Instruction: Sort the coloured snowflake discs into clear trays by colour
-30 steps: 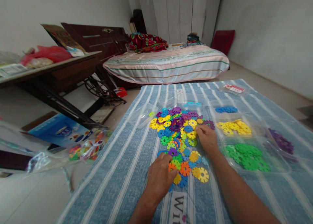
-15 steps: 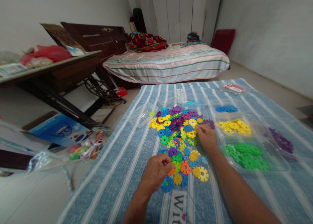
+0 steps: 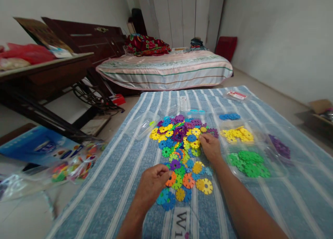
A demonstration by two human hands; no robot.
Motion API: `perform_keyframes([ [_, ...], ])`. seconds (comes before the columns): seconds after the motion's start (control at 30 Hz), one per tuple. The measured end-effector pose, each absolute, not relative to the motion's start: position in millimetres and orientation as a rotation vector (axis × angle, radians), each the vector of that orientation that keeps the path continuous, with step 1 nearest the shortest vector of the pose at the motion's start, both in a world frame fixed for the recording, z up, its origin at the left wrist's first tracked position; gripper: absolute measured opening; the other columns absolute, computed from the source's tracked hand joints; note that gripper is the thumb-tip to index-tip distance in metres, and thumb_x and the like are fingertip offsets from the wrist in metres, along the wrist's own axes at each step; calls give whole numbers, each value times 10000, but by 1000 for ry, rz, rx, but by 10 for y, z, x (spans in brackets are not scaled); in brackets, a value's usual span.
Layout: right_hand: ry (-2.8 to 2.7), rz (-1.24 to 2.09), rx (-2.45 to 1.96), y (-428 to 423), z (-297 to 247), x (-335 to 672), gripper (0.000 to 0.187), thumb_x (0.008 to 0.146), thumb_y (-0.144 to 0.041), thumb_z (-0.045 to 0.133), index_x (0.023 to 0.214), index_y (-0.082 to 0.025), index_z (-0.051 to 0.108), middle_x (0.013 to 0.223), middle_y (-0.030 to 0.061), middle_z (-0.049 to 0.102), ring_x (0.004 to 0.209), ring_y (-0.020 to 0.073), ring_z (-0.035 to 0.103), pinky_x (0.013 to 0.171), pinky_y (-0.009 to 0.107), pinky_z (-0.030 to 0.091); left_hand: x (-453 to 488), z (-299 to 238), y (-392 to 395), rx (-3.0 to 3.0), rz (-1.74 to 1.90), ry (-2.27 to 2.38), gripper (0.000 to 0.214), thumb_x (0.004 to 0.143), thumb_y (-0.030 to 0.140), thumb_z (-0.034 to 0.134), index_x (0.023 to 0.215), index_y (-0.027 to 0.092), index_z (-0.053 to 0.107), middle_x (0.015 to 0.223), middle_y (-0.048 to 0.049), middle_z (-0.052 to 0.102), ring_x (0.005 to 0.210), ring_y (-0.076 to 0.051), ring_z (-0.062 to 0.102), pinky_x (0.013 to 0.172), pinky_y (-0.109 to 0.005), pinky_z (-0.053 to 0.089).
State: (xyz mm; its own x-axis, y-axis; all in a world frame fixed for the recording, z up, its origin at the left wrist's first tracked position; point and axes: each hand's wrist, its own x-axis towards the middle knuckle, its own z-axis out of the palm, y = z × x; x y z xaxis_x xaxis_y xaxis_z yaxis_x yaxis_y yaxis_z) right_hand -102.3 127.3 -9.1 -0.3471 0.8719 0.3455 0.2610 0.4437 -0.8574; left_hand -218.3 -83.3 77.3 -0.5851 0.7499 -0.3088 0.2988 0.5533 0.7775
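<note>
A pile of flat, notched plastic discs (image 3: 179,164) in many colours lies on the striped cloth between my hands. My left hand (image 3: 153,183) is at the near left of the pile, thumb and forefinger pinched at the edge of an orange disc (image 3: 171,179). My right hand (image 3: 211,148) reaches to the pile's right side, fingers closed beside the yellow discs (image 3: 194,143); whatever is between its fingertips is hidden. Right of it, a clear compartment tray (image 3: 282,174) contains sorted blue discs (image 3: 229,116), yellow discs (image 3: 240,134), green discs (image 3: 251,163) and purple pieces (image 3: 279,147).
A clear plastic container (image 3: 142,126) lies left of the pile. A small clear box with a red and white label (image 3: 236,95) is at the far right corner. Beyond the cloth-covered table (image 3: 125,183) stand a bed (image 3: 166,70) and a sewing-machine table (image 3: 59,62).
The view has turned slightly right, so everything sits further left. The orange disc at my left fingertips shows more fully, and a light blue disc is uncovered below it. My right hand stays beside the yellow discs.
</note>
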Motion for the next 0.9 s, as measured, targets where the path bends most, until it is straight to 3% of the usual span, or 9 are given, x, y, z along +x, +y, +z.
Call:
perform_keyframes([
  [0.5,-1826,907,-962,1276,-78,-1051,274,797,-358,460,692,-185,644,673,5,578,668,137,520,641,248,376,-1873,894,-473,753,1080,1944,229,663,307,560,785,146,667,540,13,619,534,-129,588,527,-220,429],
  [0.9,-1836,872,-965,1304,-69,-1075,259,803,-344,458,691,-194,637,675,4,580,655,133,520,632,245,380,-1559,960,-165,1048,1041,1829,250,735,226,485,870,166,686,624,4,643,583,-124,587,544,-216,425],
])
